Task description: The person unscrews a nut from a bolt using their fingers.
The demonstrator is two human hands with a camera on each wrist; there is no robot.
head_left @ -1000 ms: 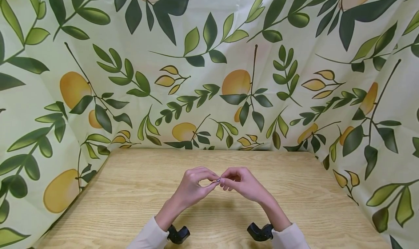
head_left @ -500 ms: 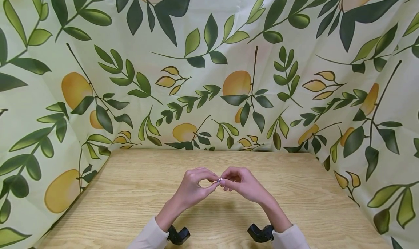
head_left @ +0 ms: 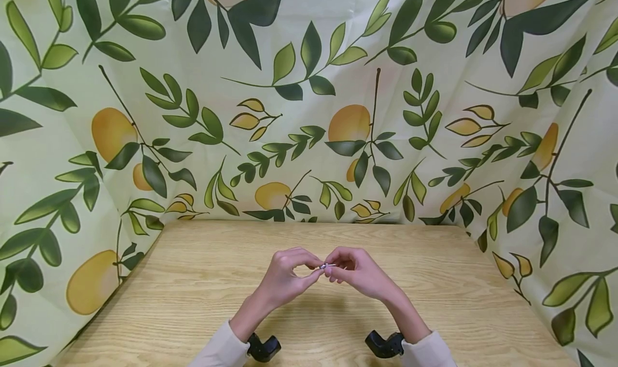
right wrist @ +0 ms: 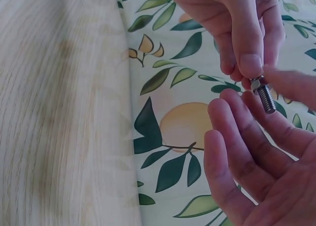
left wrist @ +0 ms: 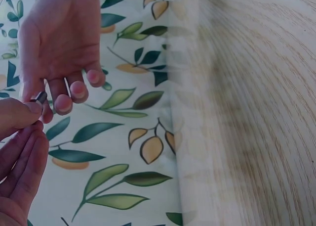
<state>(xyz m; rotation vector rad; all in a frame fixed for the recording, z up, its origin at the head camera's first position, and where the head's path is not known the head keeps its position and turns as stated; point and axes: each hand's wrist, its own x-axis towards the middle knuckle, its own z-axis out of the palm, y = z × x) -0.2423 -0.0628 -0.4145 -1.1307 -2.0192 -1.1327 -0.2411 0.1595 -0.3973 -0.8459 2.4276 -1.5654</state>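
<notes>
Between the fingertips, a small metal bolt [right wrist: 267, 100] with a threaded shaft carries a hex nut [right wrist: 256, 84]. My left hand [head_left: 289, 273] pinches the bolt's head end between thumb and forefinger; the head itself is hidden. From the other side, my right hand [head_left: 356, 270] has its thumb and forefinger at the nut, with the threaded end pointing toward its palm. In the right wrist view the right thumb [right wrist: 291, 86] is blurred, and the other fingers stay loosely extended. The left wrist view shows only a short dark piece of the bolt [left wrist: 42, 97] past the left thumb.
Both hands are above a light wooden table [head_left: 217, 249]. Cloth printed with leaves and fruit [head_left: 299, 104] rises behind the table and along both sides. Black wrist mounts [head_left: 263, 348] sit under the sleeves.
The right thumb and forefinger have shifted slightly at the nut, and more of the bolt's shaft shows between them. The left hand keeps its place and its pinch.
</notes>
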